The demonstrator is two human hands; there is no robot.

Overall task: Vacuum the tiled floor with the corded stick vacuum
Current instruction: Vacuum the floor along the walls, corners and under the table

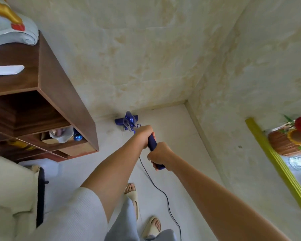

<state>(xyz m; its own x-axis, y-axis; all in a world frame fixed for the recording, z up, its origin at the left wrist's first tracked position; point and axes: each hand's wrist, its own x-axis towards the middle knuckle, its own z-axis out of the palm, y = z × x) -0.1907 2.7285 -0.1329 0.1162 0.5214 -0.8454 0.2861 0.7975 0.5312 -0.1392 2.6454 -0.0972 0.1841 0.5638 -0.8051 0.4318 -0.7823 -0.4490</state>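
Marbled cream wall tiles [163, 54] fill the upper half of the frame, meeting in a corner at centre right, with the pale tiled floor [172, 136] spreading below them. A brown wooden shelf unit [59, 94] juts in from the left, small ornaments tucked in its lower cubby, and a yellow-framed mirror [274, 164] runs down the right edge. The blue stick vacuum [129, 121] stands at the middle of the frame, its floor head pressed against the base of the far wall, just right of the shelf unit. Both arms reach in from the bottom: the left hand [144, 134] has its grip closed around the upper handle, and the right hand [159, 154] grips the handle's end just below it (thumb side toward the camera). The black cord [161, 190] trails from the handle down across the floor, past two feet in beige slippers [150, 226] at bottom centre.
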